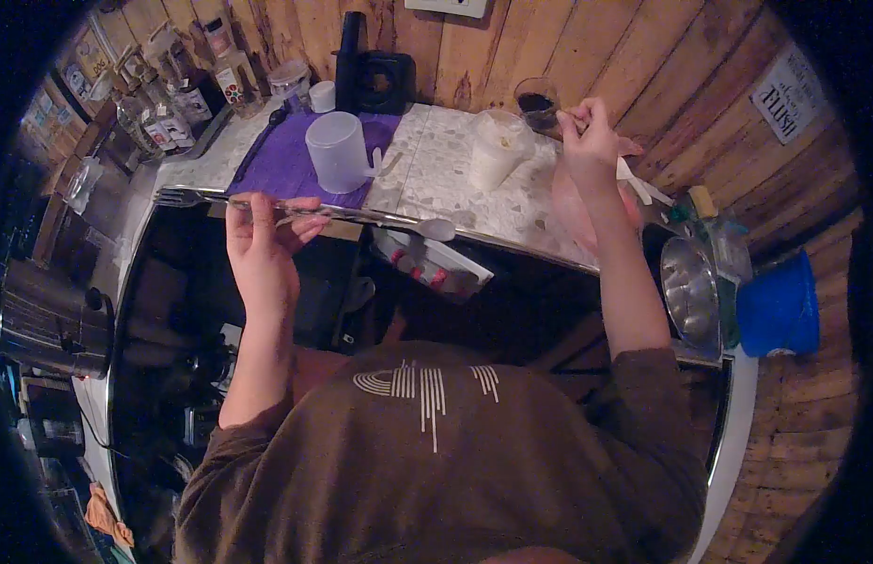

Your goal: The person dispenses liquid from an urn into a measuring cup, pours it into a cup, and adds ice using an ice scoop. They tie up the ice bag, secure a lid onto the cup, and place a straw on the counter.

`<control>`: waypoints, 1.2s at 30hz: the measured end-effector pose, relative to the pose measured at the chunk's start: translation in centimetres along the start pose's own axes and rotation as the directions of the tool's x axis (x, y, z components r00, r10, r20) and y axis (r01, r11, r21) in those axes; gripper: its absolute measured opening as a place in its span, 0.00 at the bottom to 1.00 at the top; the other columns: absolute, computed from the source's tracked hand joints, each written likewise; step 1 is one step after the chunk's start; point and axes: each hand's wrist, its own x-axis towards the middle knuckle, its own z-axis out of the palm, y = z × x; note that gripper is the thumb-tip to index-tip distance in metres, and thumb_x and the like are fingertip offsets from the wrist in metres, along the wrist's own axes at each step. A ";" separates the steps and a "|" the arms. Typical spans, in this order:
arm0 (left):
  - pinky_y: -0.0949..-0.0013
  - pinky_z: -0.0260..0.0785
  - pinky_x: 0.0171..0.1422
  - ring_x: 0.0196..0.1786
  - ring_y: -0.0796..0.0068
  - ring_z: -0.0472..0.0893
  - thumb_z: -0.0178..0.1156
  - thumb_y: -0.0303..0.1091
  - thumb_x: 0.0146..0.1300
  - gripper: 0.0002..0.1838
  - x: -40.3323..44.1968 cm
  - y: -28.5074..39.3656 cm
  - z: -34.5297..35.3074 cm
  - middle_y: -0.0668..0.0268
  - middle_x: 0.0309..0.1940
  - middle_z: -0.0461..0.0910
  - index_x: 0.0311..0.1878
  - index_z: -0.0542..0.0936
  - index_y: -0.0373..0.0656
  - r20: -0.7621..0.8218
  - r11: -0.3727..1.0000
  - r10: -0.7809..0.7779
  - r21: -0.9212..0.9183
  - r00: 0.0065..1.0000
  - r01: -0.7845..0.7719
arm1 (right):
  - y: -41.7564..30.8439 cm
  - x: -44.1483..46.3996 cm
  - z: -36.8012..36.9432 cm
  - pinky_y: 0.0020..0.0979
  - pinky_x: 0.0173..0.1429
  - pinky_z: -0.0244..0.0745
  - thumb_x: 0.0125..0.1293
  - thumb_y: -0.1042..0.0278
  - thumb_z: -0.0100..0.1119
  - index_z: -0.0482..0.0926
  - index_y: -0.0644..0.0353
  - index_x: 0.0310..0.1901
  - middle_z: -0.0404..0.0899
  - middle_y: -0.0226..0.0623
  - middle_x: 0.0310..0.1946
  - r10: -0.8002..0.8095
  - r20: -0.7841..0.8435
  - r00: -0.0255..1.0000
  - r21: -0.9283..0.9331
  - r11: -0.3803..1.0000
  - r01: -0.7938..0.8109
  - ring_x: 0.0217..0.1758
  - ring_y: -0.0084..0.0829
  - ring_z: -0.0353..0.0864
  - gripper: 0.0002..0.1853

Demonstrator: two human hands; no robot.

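My left hand [267,230] is closed around a long thin bar spoon [361,215], held level over the counter's front edge. Its spoon bowl points right, and fork-like tines show at its left end. My right hand [592,141] pinches the side of a small clear glass cup [537,105] with dark liquid in it, raised near the wall. Just left of and below the cup, a translucent plastic container [498,155] with whitish contents stands on the counter. Below my right wrist lies a round pink item [582,211], partly hidden by my forearm.
A frosted measuring jug [338,152] stands on a purple mat [267,174]. Behind it is a black appliance [380,83]; bottles [234,80] line the back left. To the right are a metal sink [688,291] and a blue bucket [779,305]. An open drawer [436,263] shows below the counter.
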 end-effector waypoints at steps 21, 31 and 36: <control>0.67 0.78 0.35 0.32 0.60 0.84 0.45 0.42 0.71 0.11 -0.5 -0.3 -0.4 0.49 0.33 0.80 0.42 0.65 0.45 -0.004 0.998 -0.027 -0.050 1.000 0.027 | -2.2 -0.4 1.5 0.46 0.35 0.71 0.59 0.72 0.59 0.67 0.58 0.37 0.76 0.44 0.28 -0.152 0.029 0.988 -0.126 0.980 0.154 0.34 0.50 0.79 0.10; 0.66 0.78 0.36 0.31 0.63 0.83 0.44 0.42 0.71 0.10 -0.2 -0.1 -0.8 0.51 0.35 0.80 0.43 0.66 0.46 -0.021 0.999 -0.041 -0.032 0.999 0.040 | -3.0 0.3 2.4 0.47 0.36 0.71 0.61 0.71 0.55 0.66 0.59 0.37 0.76 0.47 0.28 -0.185 0.056 0.981 -0.129 0.973 0.190 0.35 0.52 0.78 0.08; 0.66 0.78 0.36 0.31 0.63 0.83 0.44 0.43 0.71 0.11 0.0 -0.1 -1.0 0.52 0.35 0.80 0.43 0.66 0.45 -0.006 0.998 -0.033 -0.047 0.999 0.032 | -2.1 0.9 2.6 0.47 0.32 0.70 0.62 0.66 0.57 0.64 0.56 0.38 0.76 0.46 0.26 -0.200 0.058 0.978 -0.202 0.957 0.208 0.32 0.52 0.78 0.10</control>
